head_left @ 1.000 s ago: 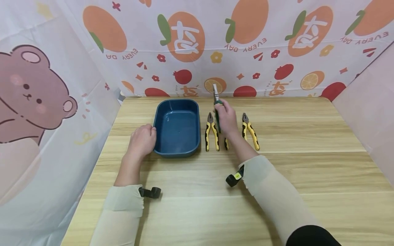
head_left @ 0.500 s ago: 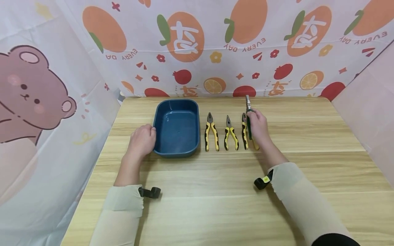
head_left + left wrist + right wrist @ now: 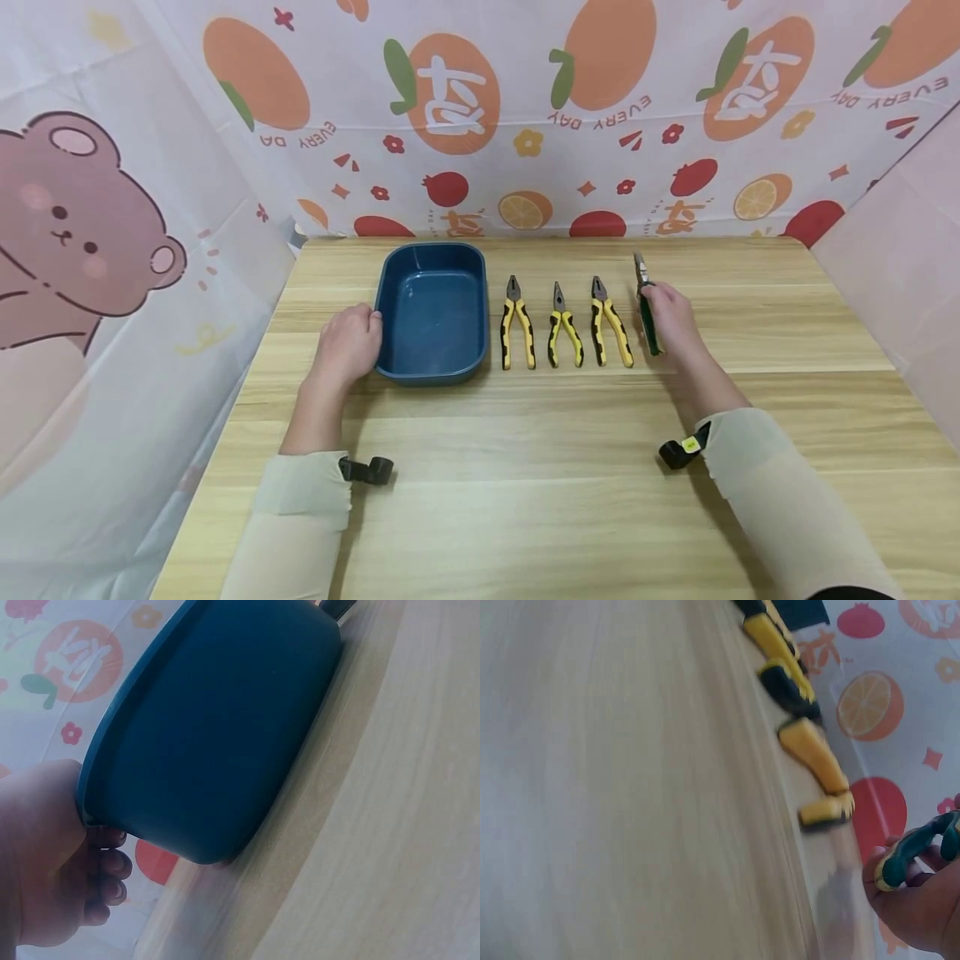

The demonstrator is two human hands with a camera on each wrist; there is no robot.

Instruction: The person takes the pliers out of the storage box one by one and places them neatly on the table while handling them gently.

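On the left of the head view, my left hand (image 3: 348,342) grips the near-left rim of a dark blue plastic bin (image 3: 435,325), its fingers curled below the edge in the left wrist view. My right hand (image 3: 673,321) holds pliers with green handles (image 3: 647,323), their metal jaws pointing away from me. In the right wrist view those green handles (image 3: 904,855) lie within the curled fingers, above the table. Left of that hand lie yellow-and-black combination pliers (image 3: 598,292), with yellow-and-black needle-nose pliers (image 3: 558,300) beside them. Another yellow-and-black pair of pliers (image 3: 513,290) lies nearest the bin.
The light wood table (image 3: 480,500) runs back to a fruit-print cloth (image 3: 525,167) hanging behind it. A bear-print cloth (image 3: 112,233) hangs at the left. The three pliers lie in a row, handles toward me.
My right hand has carried the green-handled pliers rightward, past the row, and lowered them beside the rightmost yellow-and-black pair. My left hand stays on the bin, which has not moved.
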